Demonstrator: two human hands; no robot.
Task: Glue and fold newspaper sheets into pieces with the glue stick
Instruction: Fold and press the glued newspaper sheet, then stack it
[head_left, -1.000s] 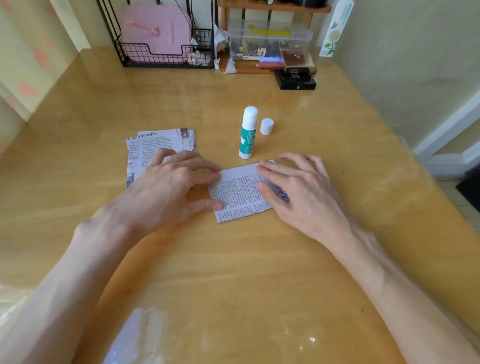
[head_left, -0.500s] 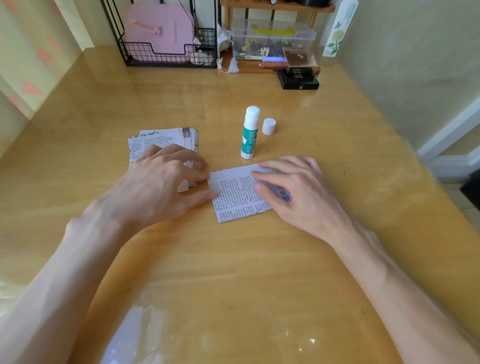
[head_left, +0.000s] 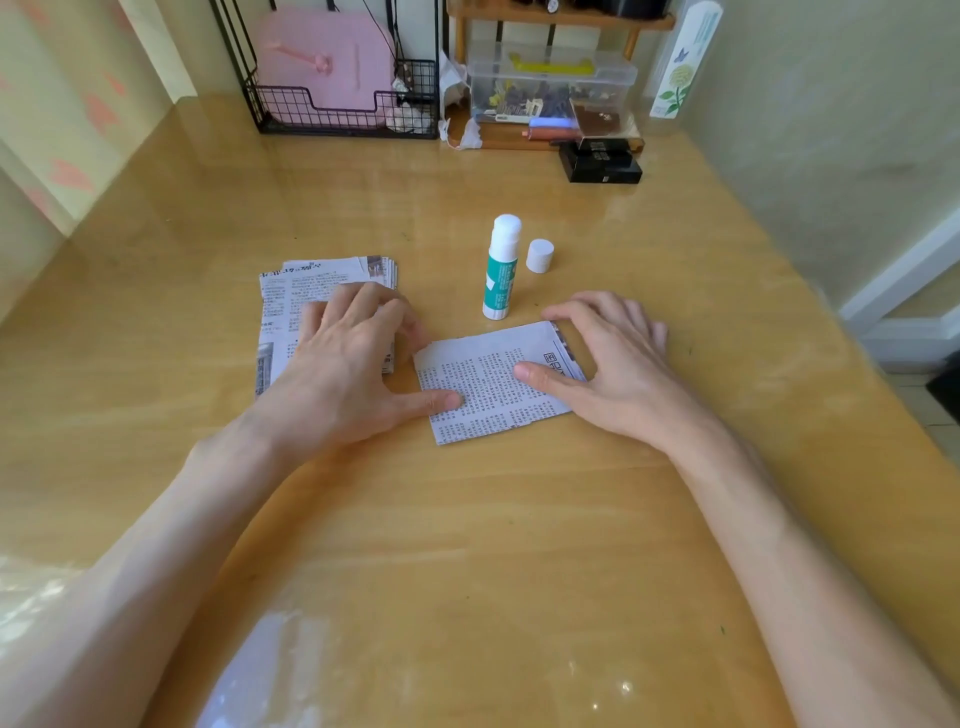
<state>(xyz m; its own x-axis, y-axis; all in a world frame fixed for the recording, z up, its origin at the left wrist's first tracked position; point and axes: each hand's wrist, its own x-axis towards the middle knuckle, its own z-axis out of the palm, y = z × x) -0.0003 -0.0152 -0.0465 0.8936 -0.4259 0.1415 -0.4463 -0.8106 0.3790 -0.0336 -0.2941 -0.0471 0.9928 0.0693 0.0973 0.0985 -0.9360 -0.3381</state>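
Looks like the pressing-down step to me: a folded piece lies flat on the table right in front of the person, between both hands, just this side of the glue stick. The stick stands upright with its cap off and sitting just beside it, so nobody's holding the glue right now. The left hand is flat and relaxed, thumb stretched out and pressing on the piece's left part, while its fingers rest on the stack of loose sheets to the left. The right hand is also open, thumb lying on the paper's right half, fingers spread loosely past the top-right corner, seemingly on the table; can't tell if they catch the edge. Neither hand grips anything, it's all flat pressure. My guess for what's next: either another fold on this piece, or set it aside and pull a fresh sheet off the stack. Keeping the edges lined up matters, since thin newsprint creases crooked easily.
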